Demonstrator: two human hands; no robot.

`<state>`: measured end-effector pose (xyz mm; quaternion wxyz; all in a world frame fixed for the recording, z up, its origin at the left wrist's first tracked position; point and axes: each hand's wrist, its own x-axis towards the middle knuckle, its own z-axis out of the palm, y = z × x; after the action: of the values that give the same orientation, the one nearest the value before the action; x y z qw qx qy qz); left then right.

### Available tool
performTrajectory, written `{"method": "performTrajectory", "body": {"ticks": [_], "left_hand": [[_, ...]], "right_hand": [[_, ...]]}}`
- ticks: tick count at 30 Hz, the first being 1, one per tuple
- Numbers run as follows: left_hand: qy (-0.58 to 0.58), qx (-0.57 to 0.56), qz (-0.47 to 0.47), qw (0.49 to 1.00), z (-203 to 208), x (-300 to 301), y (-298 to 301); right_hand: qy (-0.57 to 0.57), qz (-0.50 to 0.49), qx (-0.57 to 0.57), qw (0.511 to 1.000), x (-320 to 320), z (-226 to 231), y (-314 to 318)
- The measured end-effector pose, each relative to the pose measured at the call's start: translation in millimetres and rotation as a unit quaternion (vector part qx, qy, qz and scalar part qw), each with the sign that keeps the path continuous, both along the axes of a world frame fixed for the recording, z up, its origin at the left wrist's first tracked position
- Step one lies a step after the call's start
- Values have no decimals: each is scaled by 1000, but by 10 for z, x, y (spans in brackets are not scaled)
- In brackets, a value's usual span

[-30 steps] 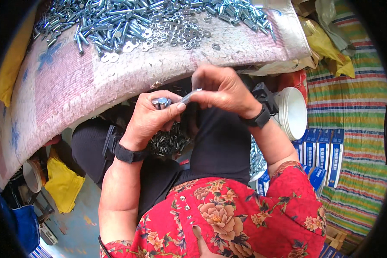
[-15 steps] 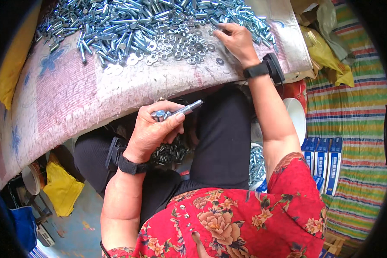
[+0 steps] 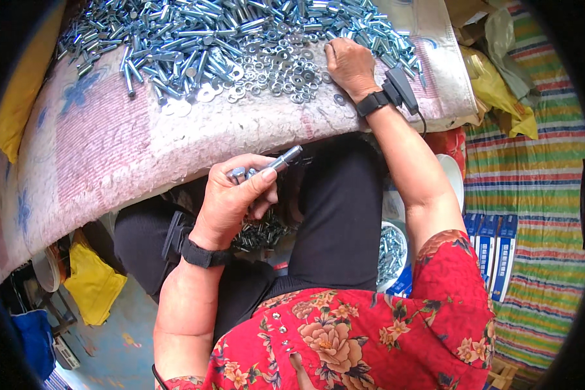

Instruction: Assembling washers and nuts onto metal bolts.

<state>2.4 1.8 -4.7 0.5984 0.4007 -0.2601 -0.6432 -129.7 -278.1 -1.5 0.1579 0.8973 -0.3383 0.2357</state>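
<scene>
a bolt (image 3: 281,161) was gripped in the left hand (image 3: 235,195), thumb and fingers clenched round its head end so that the threaded shank pointed up and to the right above the lap. the right hand (image 3: 349,65) was stretched out over the worktop (image 3: 110,143), which was covered by a worn pink flowered cloth, and its fingertips were pressed down among the loose washers (image 3: 279,68); whether a washer had already been pinched could not be told, since the fingertips were hidden by the back of the hand. behind the washers a large heap of bolts (image 3: 188,36) was spread across the cloth. a smaller pile of metal parts (image 3: 260,231) was seen in the lap just below the left hand, and more were held in a white bowl (image 3: 390,250) beside the right thigh. judged from this, some pieces appeared to have been finished, one bolt was in hand with no washer seen on it, and by far the greater part of the heap was left untouched.
</scene>
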Motion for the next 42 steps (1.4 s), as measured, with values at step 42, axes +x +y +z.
{"method": "performTrajectory", "body": {"ticks": [42], "left_hand": [[46,-19,80,995,37,-3,-13]], "right_hand": [[-132,125,126,975,262,220,82]]}}
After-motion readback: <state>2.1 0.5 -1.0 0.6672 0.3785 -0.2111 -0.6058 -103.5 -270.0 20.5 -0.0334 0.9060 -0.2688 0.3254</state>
